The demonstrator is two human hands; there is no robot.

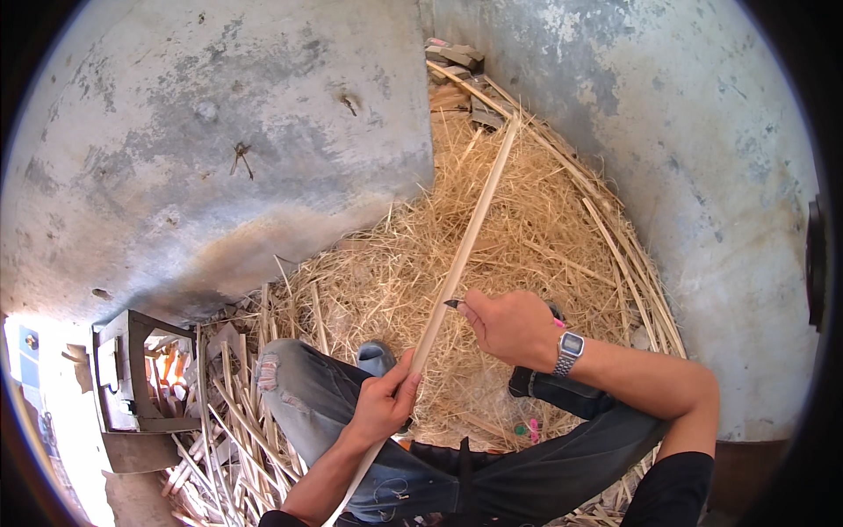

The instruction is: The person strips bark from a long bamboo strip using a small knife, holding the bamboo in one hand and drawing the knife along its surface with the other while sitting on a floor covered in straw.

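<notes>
A long, pale bamboo strip (472,230) slants from the far corner down across my lap. Around its lower part, above my left knee, the fingers of my left hand (384,404) are closed. My right hand (522,328) is a fist around a small knife (453,303). Only the knife's dark, pointed blade shows plainly, at the strip's right edge; most of the handle is hidden in my fist. From this view I cannot tell whether the blade touches the strip. A metal watch (570,345) is on my right wrist.
Thin shavings (536,211) cover the floor ahead of me. Long strips (606,237) lie along the curved right wall (694,158). More split strips (250,422) are heaped at my left, beside a dark frame (132,369). A grey wall (290,132) stands at the far left.
</notes>
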